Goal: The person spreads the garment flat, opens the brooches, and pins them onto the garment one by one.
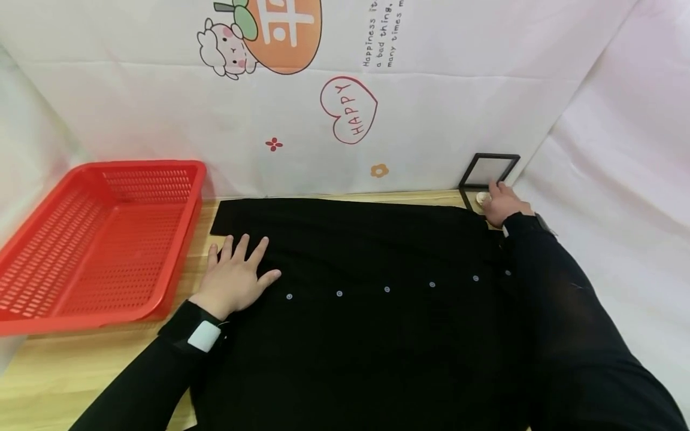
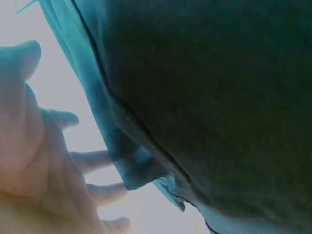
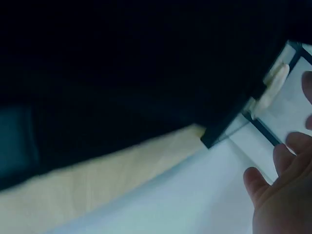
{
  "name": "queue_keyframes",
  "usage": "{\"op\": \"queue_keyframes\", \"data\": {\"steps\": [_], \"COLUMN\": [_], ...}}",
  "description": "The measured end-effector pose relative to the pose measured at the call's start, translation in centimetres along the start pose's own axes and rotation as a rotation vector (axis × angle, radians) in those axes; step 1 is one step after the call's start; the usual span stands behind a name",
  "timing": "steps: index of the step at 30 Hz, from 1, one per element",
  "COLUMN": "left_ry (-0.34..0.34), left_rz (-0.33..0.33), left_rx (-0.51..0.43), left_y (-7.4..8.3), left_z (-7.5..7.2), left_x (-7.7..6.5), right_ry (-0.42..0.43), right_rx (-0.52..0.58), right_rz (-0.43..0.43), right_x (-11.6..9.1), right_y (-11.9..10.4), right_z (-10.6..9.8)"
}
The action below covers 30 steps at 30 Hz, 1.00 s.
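Observation:
A black button-up shirt (image 1: 350, 341) lies spread over the table, a row of pale buttons running across it. My left hand (image 1: 234, 278) is at the shirt's left side with its fingers spread and holds nothing. The left wrist view shows its fingertips (image 2: 109, 192) right at the cloth's edge. Beyond the shirt's far right corner, my right hand (image 1: 505, 203) reaches to a black-framed case (image 1: 489, 157) with a clear pane. A small whitish piece (image 1: 482, 197) lies by its fingertips, also seen in the right wrist view. The right fingers (image 3: 256, 183) are loosely bent and apart.
A red perforated plastic basket (image 1: 185, 239) stands on the left side of the light wooden table (image 1: 70, 371). White printed cloth (image 1: 431, 120) hangs behind, and plain white cloth (image 1: 620, 197) closes off the right side.

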<state>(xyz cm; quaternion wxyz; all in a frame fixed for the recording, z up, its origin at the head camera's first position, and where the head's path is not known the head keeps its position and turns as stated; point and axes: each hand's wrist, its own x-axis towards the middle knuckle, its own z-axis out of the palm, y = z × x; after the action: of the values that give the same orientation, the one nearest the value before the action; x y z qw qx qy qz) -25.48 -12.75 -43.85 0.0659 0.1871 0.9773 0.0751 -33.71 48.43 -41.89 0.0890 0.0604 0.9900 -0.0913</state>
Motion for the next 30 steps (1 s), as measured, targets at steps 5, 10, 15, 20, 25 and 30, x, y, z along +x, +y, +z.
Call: {"op": "queue_keyframes", "data": {"steps": [5, 10, 15, 20, 25, 30], "left_ry": [-0.001, -0.008, 0.0, 0.011, 0.039, 0.071], "left_rz": [0.002, 0.006, 0.009, 0.01, 0.024, 0.027], "left_rx": [-0.002, -0.002, 0.001, 0.005, 0.003, -0.006], "left_y": [0.3, 0.5, 0.5, 0.6, 0.8, 1.1], "left_z": [0.0, 0.0, 0.0, 0.0, -0.3, -0.7], "left_x": [0.1, 0.1, -0.2, -0.5, -0.7, -0.6], "right_ry": [-0.053, -0.027, 0.027, 0.114, 0.343, 0.427], "right_rx": [0.009, 0.025, -0.005, 0.032, 0.131, 0.268], "right_rz": [0.005, 0.027, 0.029, 0.008, 0.032, 0.017], "right_x": [0.3, 0.1, -0.5, -1.1, -1.4, -1.4], "right_y": [0.1, 0.1, -0.8, -1.1, -1.8, -3.6], "right_z": [0.3, 0.5, 0.0, 0.0, -0.2, -0.4]}}
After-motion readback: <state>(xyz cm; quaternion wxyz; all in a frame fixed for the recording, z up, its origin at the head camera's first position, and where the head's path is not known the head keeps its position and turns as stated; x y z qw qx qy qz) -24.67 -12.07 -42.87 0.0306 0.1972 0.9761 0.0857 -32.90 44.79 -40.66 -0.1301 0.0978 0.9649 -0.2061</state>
